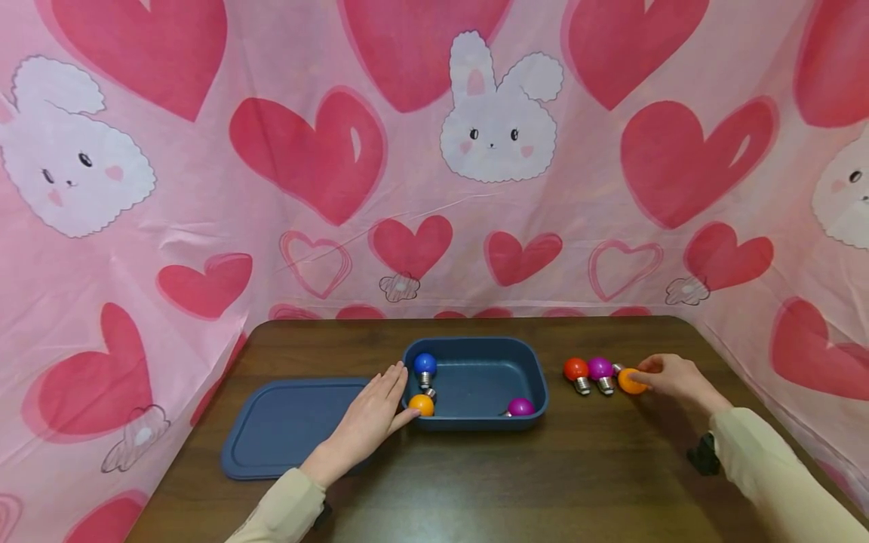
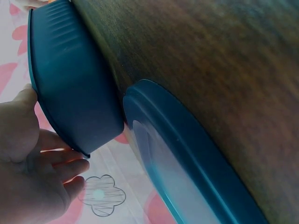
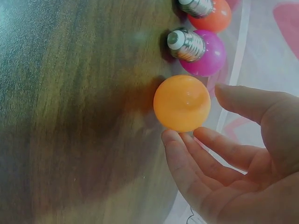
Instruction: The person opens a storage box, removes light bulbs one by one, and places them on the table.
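My left hand [image 1: 370, 416] rests against the left end of a dark blue plastic box [image 1: 475, 424], fingers straight along its rim and thumb at the front corner. Inside the box lie a blue light bulb [image 1: 425, 364], an orange bulb [image 1: 422, 406] and a purple bulb [image 1: 521, 407]. On the right, my right hand [image 1: 679, 379] reaches around another orange bulb [image 3: 182, 103] on the table. Its fingertips [image 3: 170, 137] are at the bulb's side, while the thumb stands slightly apart from it. Beside this bulb lie a purple bulb [image 3: 210, 58] and a red bulb [image 1: 575, 369].
The box's flat blue lid [image 1: 288, 426] lies on the brown wooden table [image 1: 502, 483], left of the box and partly behind the left forearm. A pink cloth [image 1: 421, 181] with hearts and rabbits hangs around the table's back and sides.
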`<action>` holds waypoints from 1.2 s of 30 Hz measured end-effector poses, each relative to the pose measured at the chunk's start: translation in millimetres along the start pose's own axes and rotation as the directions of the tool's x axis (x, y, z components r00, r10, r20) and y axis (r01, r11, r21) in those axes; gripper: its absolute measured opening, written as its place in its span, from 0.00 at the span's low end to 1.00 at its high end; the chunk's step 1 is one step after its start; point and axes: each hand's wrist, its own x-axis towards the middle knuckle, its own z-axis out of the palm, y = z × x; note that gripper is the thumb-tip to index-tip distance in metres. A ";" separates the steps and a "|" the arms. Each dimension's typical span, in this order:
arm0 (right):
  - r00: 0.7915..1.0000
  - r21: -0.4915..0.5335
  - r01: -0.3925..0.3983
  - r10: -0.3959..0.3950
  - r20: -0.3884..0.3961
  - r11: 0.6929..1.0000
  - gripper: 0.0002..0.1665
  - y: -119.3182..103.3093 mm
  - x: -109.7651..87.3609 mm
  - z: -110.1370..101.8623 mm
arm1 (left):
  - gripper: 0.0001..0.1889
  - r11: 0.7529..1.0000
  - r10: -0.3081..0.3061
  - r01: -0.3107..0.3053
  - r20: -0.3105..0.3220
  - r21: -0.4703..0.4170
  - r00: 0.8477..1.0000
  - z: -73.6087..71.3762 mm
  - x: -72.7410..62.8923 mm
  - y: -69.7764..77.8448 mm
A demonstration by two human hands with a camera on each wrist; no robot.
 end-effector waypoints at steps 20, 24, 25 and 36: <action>0.999 -0.020 -0.029 0.029 0.017 0.999 0.32 1.2 -3.6 -8.0 | 0.37 1.000 0.000 0.000 0.002 -0.011 1.000 1.2 -1.4 1.2; 0.999 -0.007 -0.034 0.034 0.017 0.999 0.33 -3.5 -6.8 -13.7 | 0.37 1.000 0.001 -0.001 0.002 -0.017 1.000 -0.7 -1.6 1.6; 1.000 -0.009 -0.027 0.028 0.008 1.000 0.33 -5.4 -7.4 -14.8 | 0.37 1.000 0.002 -0.002 0.001 -0.017 1.000 -1.1 -1.7 1.6; 0.987 -0.141 0.112 -0.126 -0.096 0.984 0.30 -39.0 -2.5 -18.4 | 0.37 1.000 0.005 -0.005 -0.011 -0.015 1.000 -1.7 -0.7 0.3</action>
